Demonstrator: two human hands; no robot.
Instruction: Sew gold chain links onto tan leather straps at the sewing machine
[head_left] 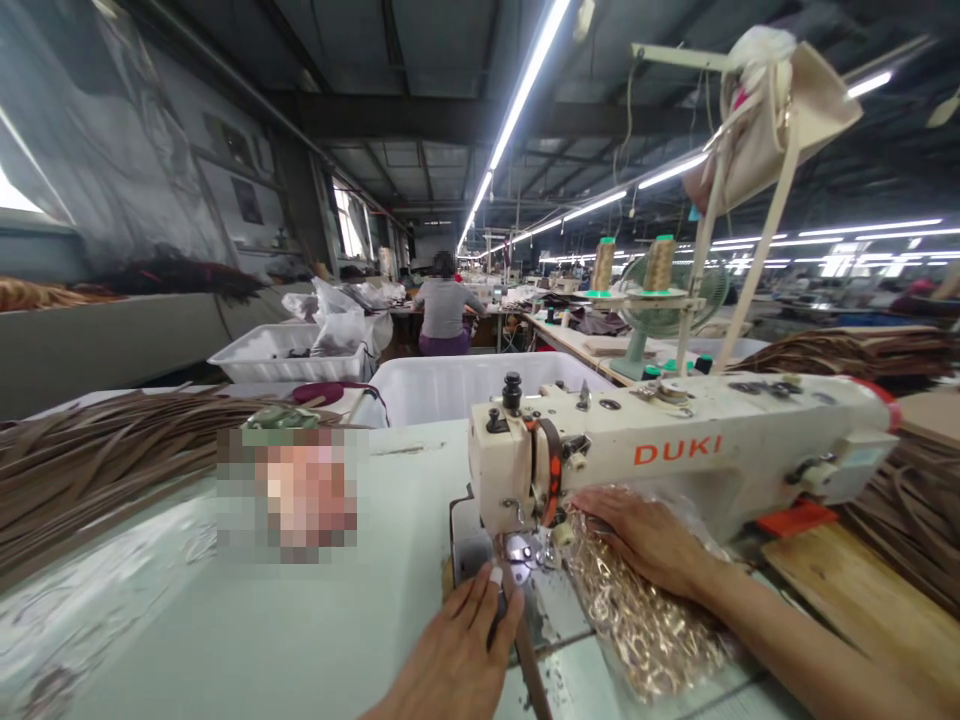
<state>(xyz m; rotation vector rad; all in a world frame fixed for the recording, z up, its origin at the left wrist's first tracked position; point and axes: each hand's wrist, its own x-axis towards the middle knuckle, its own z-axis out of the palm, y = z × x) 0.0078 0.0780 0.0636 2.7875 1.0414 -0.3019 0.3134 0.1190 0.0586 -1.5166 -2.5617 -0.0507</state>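
Strap at the needle, lower centre of the head view

Left hand (pixel 457 650) presses the brown strap (pixel 529 660) flat under the sewing machine (pixel 675 450); right hand (pixel 645 540) lies open on a bag of gold rings (pixel 637 620), right of the strap, on the desk (pixel 262 620).

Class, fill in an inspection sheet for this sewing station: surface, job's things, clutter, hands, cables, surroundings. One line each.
Surface: pale green worktable, glossy, bare in front.
Job's things: cream DUKI sewing machine; narrow brown leather strap running under its foot; clear bag of gold metal fittings.
Clutter: heap of brown leather strips at left; white plastic bin behind.
Hands: left hand presses the strap, no closed grip; right hand rests flat on the bag.
Cables: nothing seen.
Surroundings: seated co-worker facing away; green desk fan; ceiling tube lights.
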